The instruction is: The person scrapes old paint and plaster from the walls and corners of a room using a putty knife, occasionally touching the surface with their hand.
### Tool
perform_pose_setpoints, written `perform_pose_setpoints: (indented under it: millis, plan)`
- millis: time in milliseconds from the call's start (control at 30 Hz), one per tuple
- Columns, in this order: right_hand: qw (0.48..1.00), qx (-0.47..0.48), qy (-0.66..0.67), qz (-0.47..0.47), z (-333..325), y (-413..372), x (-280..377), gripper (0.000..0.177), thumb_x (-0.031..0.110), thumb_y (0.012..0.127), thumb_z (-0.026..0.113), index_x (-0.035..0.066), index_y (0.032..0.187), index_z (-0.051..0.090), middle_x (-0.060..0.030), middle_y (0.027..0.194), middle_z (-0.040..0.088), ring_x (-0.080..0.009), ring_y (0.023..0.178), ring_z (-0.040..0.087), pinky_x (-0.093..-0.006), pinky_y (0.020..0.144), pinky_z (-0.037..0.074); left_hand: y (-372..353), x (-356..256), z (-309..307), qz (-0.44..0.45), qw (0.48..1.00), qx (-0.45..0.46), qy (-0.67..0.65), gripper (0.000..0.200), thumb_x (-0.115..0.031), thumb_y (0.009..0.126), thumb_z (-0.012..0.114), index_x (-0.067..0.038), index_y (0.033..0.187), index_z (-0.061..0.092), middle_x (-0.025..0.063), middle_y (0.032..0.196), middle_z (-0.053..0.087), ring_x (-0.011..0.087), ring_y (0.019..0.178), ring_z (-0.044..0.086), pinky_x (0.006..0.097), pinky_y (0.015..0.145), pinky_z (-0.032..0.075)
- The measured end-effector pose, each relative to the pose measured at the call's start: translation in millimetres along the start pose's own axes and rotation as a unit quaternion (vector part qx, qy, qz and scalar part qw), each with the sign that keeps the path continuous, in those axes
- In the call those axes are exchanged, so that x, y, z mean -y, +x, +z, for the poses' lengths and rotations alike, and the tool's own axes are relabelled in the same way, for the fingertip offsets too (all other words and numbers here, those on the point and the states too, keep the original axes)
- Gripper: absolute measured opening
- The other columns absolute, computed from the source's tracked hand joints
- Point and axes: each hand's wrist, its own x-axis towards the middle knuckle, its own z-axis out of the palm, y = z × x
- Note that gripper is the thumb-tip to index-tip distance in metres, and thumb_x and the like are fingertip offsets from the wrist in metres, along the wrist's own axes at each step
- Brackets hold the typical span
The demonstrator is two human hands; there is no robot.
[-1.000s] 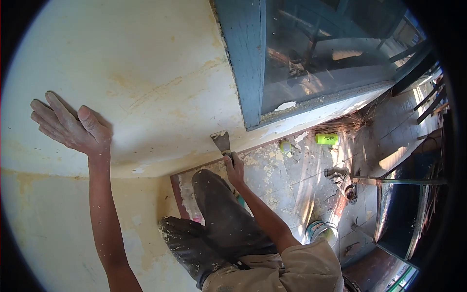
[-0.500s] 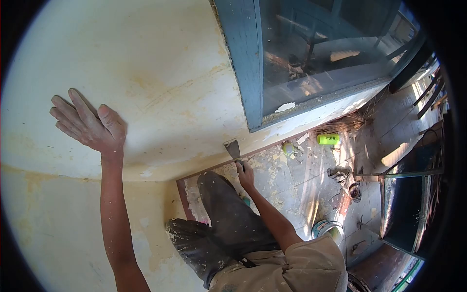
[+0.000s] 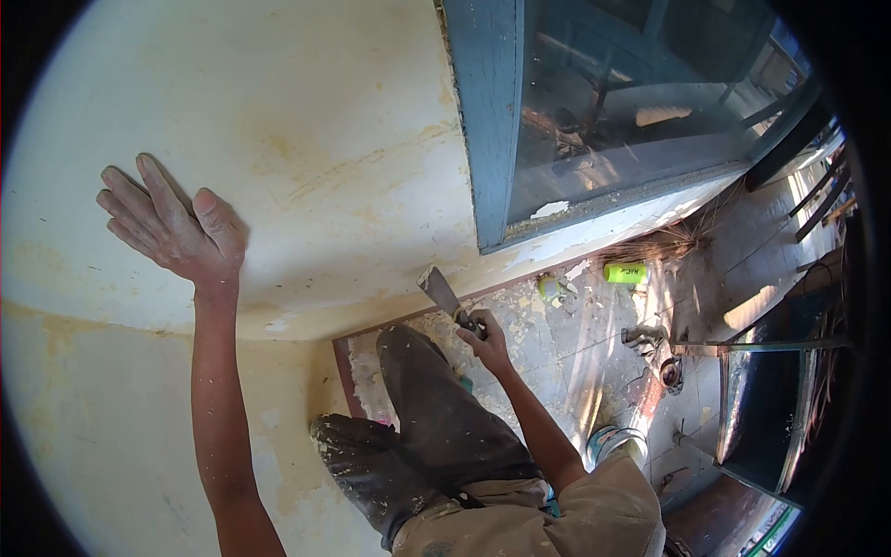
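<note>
My left hand [image 3: 176,226] lies flat on the pale yellow wall [image 3: 306,84], fingers and thumb spread and dusted with powder. In my right hand [image 3: 487,342] is a scraper [image 3: 440,291], its dark handle wrapped by the fingers. The broad metal blade points up and left, its tip overlapping the low part of the wall in this view. Brownish stains and scuffed patches mark the wall's surface. My bent knees, in dark trousers flecked with paint, are just below the scraper.
A blue window frame [image 3: 483,111] with glass stands at upper right. Paint flakes litter the tiled floor [image 3: 594,371]. On it are a lime-green cylinder [image 3: 626,273], a bucket [image 3: 613,442] and dry twigs [image 3: 664,243] along the wall. A dark metal frame [image 3: 770,347] stands at far right.
My right hand has moved slightly right and down, and the scraper has turned so more of its blade and handle shows. My left hand stays on the wall.
</note>
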Motion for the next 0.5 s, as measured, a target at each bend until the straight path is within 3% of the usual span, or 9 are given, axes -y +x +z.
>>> perform_pose_setpoints:
  millis: [100, 200, 300, 400, 500]
  plan:
    - [0.965, 0.099, 0.215, 0.114, -9.7, -14.4, -12.7, 0.027, 0.029, 0.089, 0.059, 0.003, 0.098, 0.055, 0.0, 0.068, 0.05, -0.0085, 0.058, 0.049, -0.0253, 0.052, 0.037, 2.3, -1.5, 1.7, 0.001, 1.0, -0.004, -0.003, 0.057, -0.038, 0.098, 0.024, -0.001, 0.14, 0.031, 0.0177, 0.151, 0.014, 0.0346, 0.14, 0.006, 0.0503, 0.11, 0.002]
    - [0.92, 0.091, 0.345, 0.159, -4.8, -12.6, -24.2, 0.03, 0.033, 0.093, 0.05, 0.003, 0.096, 0.056, -0.0003, 0.067, 0.05, -0.008, 0.058, 0.047, -0.0237, 0.053, 0.037, 1.0, -0.8, -0.3, 0.003, 1.0, 0.0, -0.004, 0.057, -0.038, 0.098, 0.024, -0.002, 0.141, 0.03, 0.0175, 0.151, 0.014, 0.0345, 0.14, 0.006, 0.0503, 0.11, 0.002]
    - [0.927, 0.108, 0.324, 0.152, -5.5, 1.1, -30.6, 0.036, 0.038, 0.095, 0.042, 0.005, 0.093, 0.057, 0.0002, 0.068, 0.05, -0.0077, 0.058, 0.046, -0.0225, 0.055, 0.036, 1.9, -1.2, 0.6, 0.004, 1.0, -0.002, -0.005, 0.057, -0.039, 0.098, 0.024, -0.002, 0.14, 0.031, 0.0175, 0.151, 0.014, 0.0345, 0.14, 0.006, 0.0503, 0.11, 0.002]
    - [0.968, 0.083, 0.219, 0.091, -12.0, 14.7, -38.1, 0.03, 0.033, 0.095, 0.047, 0.005, 0.09, 0.058, 0.0014, 0.066, 0.05, -0.0063, 0.055, 0.043, -0.0222, 0.052, 0.034, 2.4, -0.5, 1.3, 0.005, 1.0, -0.004, -0.004, 0.057, -0.039, 0.098, 0.024, -0.002, 0.14, 0.031, 0.0179, 0.15, 0.014, 0.0346, 0.14, 0.007, 0.0503, 0.11, 0.003]
    - [0.97, 0.096, 0.197, 0.105, -9.5, 23.4, -34.4, 0.026, 0.03, 0.093, 0.052, 0.005, 0.085, 0.058, 0.0032, 0.06, 0.046, -0.0046, 0.05, 0.039, -0.0219, 0.046, 0.03, 2.0, -0.1, 1.0, 0.007, 1.0, -0.005, -0.003, 0.057, -0.039, 0.098, 0.024, -0.001, 0.14, 0.03, 0.0187, 0.15, 0.015, 0.0352, 0.14, 0.007, 0.0505, 0.11, 0.003]
